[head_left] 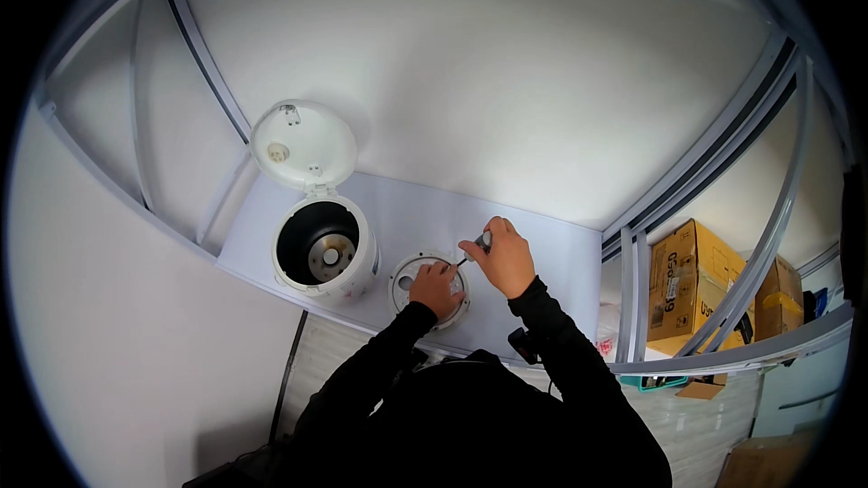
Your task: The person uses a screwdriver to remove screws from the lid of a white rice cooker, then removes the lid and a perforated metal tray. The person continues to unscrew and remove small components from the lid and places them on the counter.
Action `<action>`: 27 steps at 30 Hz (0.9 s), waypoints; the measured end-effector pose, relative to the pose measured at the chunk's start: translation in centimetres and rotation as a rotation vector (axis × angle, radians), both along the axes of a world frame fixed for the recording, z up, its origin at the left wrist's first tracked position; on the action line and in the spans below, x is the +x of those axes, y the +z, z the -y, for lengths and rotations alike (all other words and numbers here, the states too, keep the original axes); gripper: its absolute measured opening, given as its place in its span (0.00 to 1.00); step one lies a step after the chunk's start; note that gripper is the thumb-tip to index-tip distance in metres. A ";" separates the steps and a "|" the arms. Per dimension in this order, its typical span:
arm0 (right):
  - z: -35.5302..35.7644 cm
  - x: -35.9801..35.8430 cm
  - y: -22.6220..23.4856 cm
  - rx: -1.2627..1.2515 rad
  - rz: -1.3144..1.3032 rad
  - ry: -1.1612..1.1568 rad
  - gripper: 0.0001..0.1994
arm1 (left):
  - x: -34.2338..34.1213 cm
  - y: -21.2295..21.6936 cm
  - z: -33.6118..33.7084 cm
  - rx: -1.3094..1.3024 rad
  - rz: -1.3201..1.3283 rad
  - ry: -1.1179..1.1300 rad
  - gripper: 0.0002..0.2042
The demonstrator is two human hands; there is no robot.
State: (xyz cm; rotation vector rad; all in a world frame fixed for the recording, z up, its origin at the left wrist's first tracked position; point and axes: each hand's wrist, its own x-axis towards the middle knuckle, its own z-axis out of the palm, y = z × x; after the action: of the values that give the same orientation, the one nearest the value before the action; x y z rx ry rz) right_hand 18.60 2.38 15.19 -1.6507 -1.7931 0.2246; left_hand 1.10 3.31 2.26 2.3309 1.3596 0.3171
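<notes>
White booth w/ pale surface (pixel 542 253) in front of the person. Far left on it: white rice cooker (pixel 324 251), lid up, pot cavity open. Just right of it, a round grey-white disc part (pixel 409 278) lies flat. Left hand (pixel 437 287) rests on the disc, fingers pressed down on it. Right hand (pixel 503 258), fingers clenched round a small screwdriver (pixel 476 248), tip at disc. Far right, off the surface: cardboard boxes (pixel 692 285).

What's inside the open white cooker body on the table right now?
Inside the white cooker the dark cavity holds no pot: a round metal heating plate with a pale centre button shows at the bottom. The near inner wall is hidden by the rim. Its lid stands open behind.
</notes>
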 end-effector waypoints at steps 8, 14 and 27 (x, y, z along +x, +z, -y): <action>-0.2 -0.2 0.7 -0.008 0.012 0.220 0.17 | 0.1 0.4 0.2 0.034 0.014 0.008 0.32; -0.3 -0.8 1.0 -0.022 -0.038 0.270 0.20 | 0.0 0.1 0.0 0.022 0.030 0.007 0.32; -1.3 0.0 0.5 -0.048 0.050 0.055 0.18 | -0.1 0.2 0.0 -0.019 0.022 0.018 0.33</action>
State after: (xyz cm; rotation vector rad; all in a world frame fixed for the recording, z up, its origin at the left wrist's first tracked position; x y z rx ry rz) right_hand 18.55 3.64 15.66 -1.6552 -1.8852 0.2548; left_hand 1.04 3.34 2.46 2.2934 1.3683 0.3330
